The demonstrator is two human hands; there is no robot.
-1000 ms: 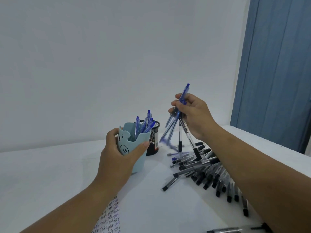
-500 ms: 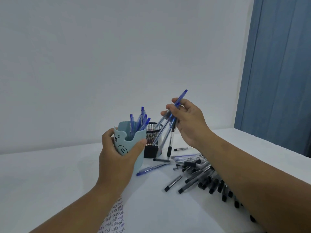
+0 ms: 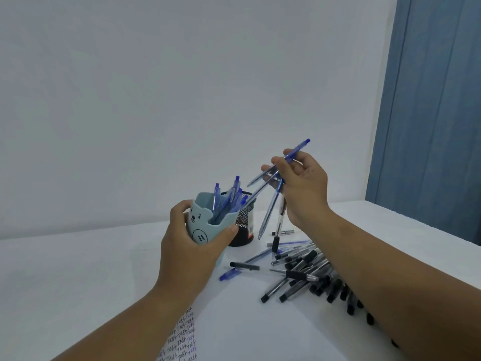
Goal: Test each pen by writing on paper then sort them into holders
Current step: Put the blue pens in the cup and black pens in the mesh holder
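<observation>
— Gripping anything, those hands?

— Both are. At the centre of the frame the left hand (image 3: 187,252) is wrapping its fingers and thumb round the pale blue cup (image 3: 205,225), the one with a bear face on its side, and is holding it tilted just above the table (image 3: 78,269). Right of centre, the right hand (image 3: 302,186) is pinching a fanned bunch of pens (image 3: 270,201) between thumb and curled fingers, mostly blue ones plus one clear pen with a black cap, their lower ends hanging down and to the left.

— Where are the sorted ones sitting?

— Blue pens (image 3: 229,196) are standing in the cup, sticking up past its rim. Just behind the cup and partly hidden by it, a black mesh pot (image 3: 243,225) is standing on the table; one of the held pens is reaching toward its rim.

— And the rest?

— Black-capped pens (image 3: 309,274) are lying in a loose heap in the lower right, partly under the right forearm. One blue pen (image 3: 230,274) is lying apart at the heap's left edge, below the cup. At the bottom centre, paper (image 3: 182,340) covered in repeated handwritten "Test" is peeking out beside the left forearm.
</observation>
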